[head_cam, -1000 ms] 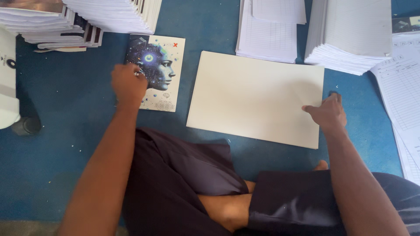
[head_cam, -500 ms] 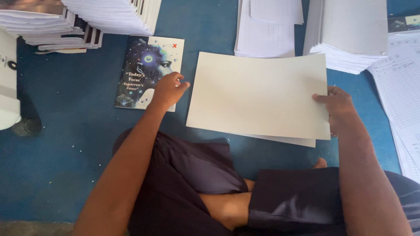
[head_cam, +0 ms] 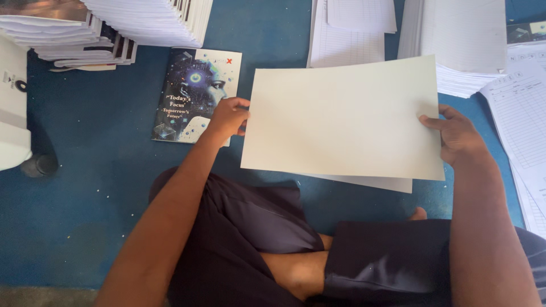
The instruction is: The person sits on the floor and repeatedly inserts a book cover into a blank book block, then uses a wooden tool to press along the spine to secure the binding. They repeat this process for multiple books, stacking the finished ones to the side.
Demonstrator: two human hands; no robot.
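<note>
Now both hands grip a large cream paper sheet above the blue floor: left hand pinching its left edge, right hand its right edge.

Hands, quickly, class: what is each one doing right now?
Left hand: closed on the left edge of the cream sheet.
Right hand: closed on the same sheet's right edge.

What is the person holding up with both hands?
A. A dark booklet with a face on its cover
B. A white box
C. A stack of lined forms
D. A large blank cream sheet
D: the left hand and right hand grip opposite edges of the cream sheet, while the dark booklet lies on the blue floor.
</note>
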